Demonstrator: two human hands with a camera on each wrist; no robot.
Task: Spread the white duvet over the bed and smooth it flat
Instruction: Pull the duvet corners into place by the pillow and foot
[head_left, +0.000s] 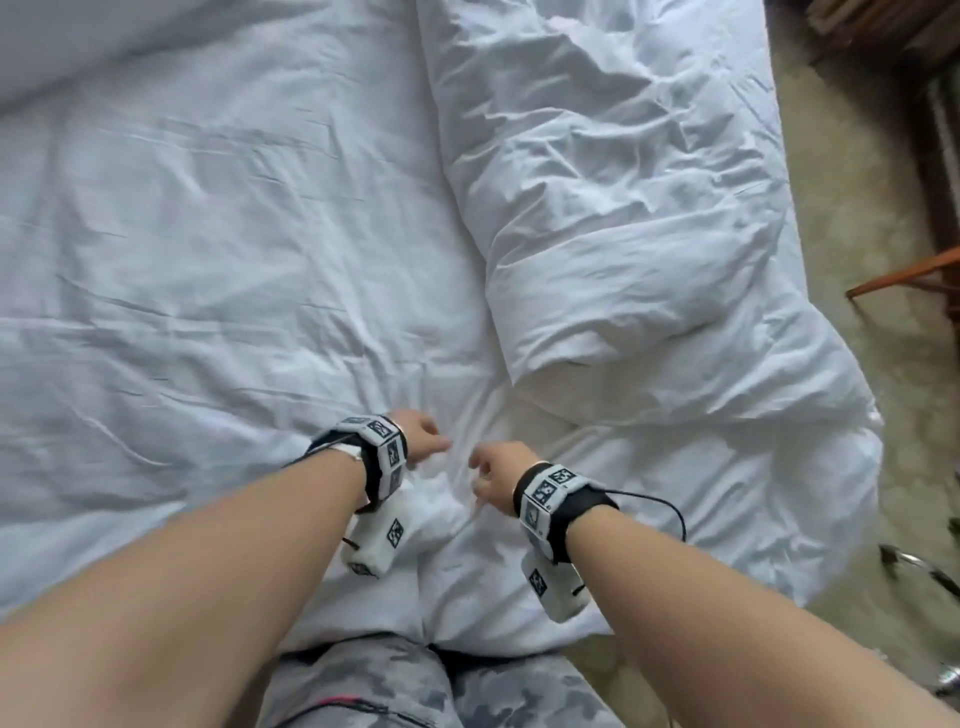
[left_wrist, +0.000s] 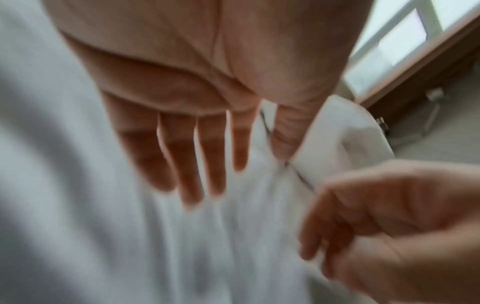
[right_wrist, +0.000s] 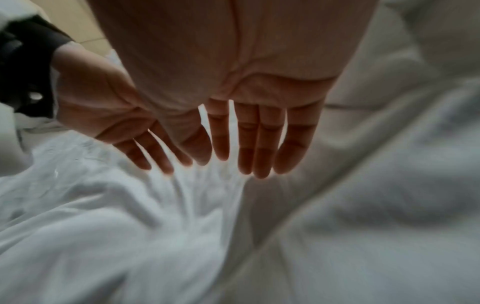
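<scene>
The white duvet (head_left: 623, 208) lies folded over in a thick, crumpled mass on the right half of the bed. The left half shows flatter, wrinkled white cloth (head_left: 208, 234). My left hand (head_left: 426, 434) and right hand (head_left: 493, 473) hover close together over the gathered cloth at the near edge. In the left wrist view, the left hand (left_wrist: 197, 164) has straight fingers just above the fabric, and the right hand (left_wrist: 376, 216) is loosely curled beside it. The right wrist view shows the right hand (right_wrist: 254, 144) with straight fingers and the left hand (right_wrist: 116, 115) next to it. Neither hand holds anything.
Beige floor (head_left: 857, 208) runs along the right side of the bed, with a wooden chair leg (head_left: 904, 275) and dark wooden furniture (head_left: 883, 31) on it. A metal object (head_left: 924, 566) lies on the floor. A window (left_wrist: 405, 41) is beyond the bed.
</scene>
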